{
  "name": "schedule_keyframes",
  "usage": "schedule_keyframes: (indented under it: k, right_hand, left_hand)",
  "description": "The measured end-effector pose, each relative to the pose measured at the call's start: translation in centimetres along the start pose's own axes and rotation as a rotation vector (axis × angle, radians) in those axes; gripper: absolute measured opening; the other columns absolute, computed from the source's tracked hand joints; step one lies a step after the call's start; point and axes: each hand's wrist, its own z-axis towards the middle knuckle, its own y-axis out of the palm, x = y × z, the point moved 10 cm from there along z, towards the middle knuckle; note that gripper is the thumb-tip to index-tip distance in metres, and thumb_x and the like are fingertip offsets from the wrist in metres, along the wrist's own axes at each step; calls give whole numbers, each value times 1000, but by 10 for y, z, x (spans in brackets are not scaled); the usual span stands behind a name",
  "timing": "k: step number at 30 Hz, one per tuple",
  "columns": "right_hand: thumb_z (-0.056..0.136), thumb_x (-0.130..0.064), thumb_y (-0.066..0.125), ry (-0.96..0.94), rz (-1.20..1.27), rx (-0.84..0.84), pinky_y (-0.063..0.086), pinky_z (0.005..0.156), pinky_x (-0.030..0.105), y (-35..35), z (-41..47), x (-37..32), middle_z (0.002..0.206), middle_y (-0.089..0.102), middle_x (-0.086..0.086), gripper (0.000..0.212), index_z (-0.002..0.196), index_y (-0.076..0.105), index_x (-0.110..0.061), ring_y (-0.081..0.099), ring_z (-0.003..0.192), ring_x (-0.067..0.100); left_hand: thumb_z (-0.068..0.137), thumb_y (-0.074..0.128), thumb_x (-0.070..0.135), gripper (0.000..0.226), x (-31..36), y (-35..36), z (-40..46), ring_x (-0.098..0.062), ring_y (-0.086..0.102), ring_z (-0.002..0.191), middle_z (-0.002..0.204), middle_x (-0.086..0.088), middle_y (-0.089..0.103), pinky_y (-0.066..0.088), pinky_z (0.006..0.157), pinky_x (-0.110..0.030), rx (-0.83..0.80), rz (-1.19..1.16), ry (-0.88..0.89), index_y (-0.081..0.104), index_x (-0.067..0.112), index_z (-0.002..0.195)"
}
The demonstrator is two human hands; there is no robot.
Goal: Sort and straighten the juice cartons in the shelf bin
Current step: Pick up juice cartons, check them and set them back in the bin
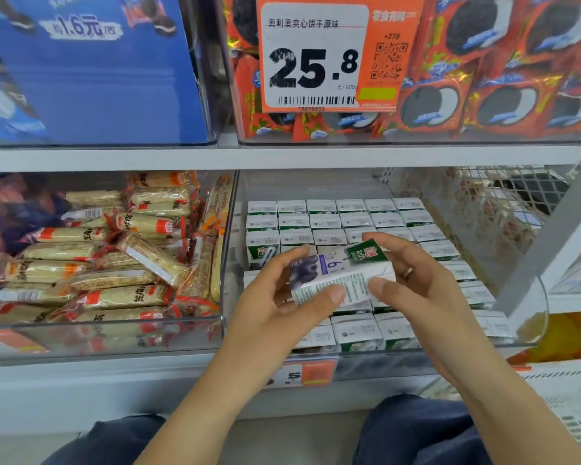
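Both my hands hold one juice carton (341,275) between them, lying on its side just above the clear bin (366,359) at centre frame. My left hand (275,297) curls round its purple end, thumb along the near edge; my right hand (413,280) pinches the green end, fingers over the top and thumb beneath. I hold it flat like this so I can read which sort it is (it shows berries, while the carton standing at the left of the bin looks green). Below it, the other cartons (342,218) stand upright in tidy rows, tops up, filling the bin at lower centre. I judge it needs turning upright before it goes into a gap.
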Motion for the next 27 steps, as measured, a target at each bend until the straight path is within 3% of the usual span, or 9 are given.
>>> schedule_keyframes:
  k: [3,9,15,18,21,27]
  right_hand:
    - [71,-12,65,-33,12,-50,52,74,19,3,0,-2,107,71,-7,51,118,58,-30,66,98,9]
    - [68,-5,71,-112,-47,-149,55,80,29,12,-2,-9,115,67,-2,59,119,58,-33,63,105,17]
    - [63,-11,80,-210,-162,-164,52,91,41,16,-6,-20,123,63,-7,60,112,58,-39,61,112,17]
    - [63,-19,81,-265,-210,-145,49,95,43,18,-8,-24,128,60,-13,55,109,56,-39,57,119,13]
    - [64,-11,80,-342,-286,-107,45,99,34,18,-11,-29,127,58,-19,58,106,54,-43,53,122,6]
    - [67,-9,77,-472,-387,-47,44,101,30,22,-17,-39,128,56,-22,64,107,49,-50,51,125,8]
  left_hand:
    - [60,86,30,54,6,-4,0,-5,66,99,104,15,71,55,83,-25,35,9,61,62,33,108]
    - [58,84,33,57,21,-6,-6,-3,66,96,106,19,69,47,76,-9,77,168,196,56,44,106]
    - [65,87,16,65,24,-7,-8,-4,63,100,109,26,61,55,84,-32,108,382,255,49,48,107]
    - [67,84,9,70,28,-8,-10,-2,60,102,110,27,56,52,81,-22,139,469,306,46,53,105]
    - [65,77,-9,79,41,-7,-16,0,55,106,112,23,55,42,83,-8,195,536,439,47,51,107]
    - [63,73,-18,74,53,-5,-21,1,46,119,123,27,48,33,95,-6,251,569,578,50,30,114]
